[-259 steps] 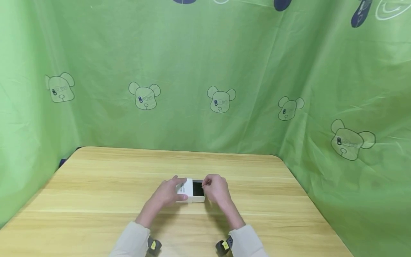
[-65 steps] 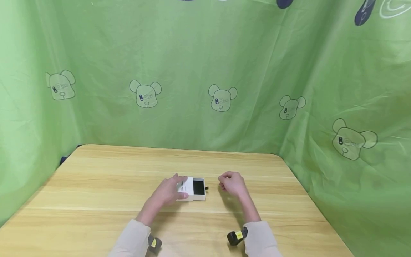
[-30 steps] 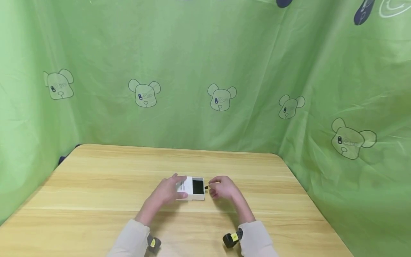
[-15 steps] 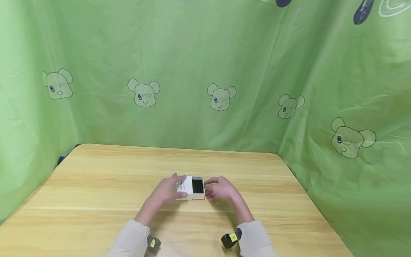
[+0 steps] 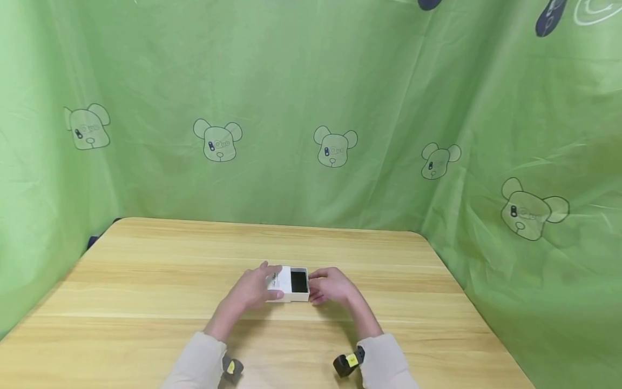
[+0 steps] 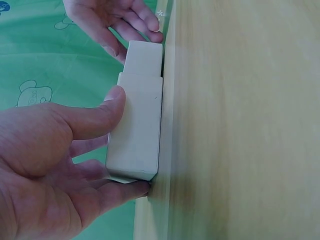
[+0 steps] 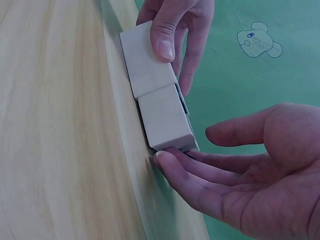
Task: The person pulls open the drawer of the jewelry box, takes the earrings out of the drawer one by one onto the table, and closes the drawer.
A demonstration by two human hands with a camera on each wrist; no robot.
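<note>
A small white drawer-style box lies on the table, its printed sleeve point(image 5: 285, 280) to the left and its tray point(image 5: 301, 297) slid partly out to the right. Black lining or a black insert point(image 5: 299, 282) shows inside the tray. My left hand point(image 5: 250, 289) grips the sleeve, thumb point(image 6: 117, 102) on the near side and fingers round the back and far side. At the tray's outer end, my right hand point(image 5: 334, 285) sets its fingertips against the end wall. The right thumb point(image 7: 235, 132) stands apart from the box in the right wrist view.
The wood-grain table point(image 5: 184, 254) spreads around the box. A green curtain point(image 5: 272, 183) printed with bear faces hangs behind and along both sides. Each wrist wears a small black camera, such as the right one point(image 5: 346, 364).
My right hand drew back rightward from the tray, baring a black pull tab, then returned left and now touches the tray's end, hiding the tab. The left hand has kept its grip.
</note>
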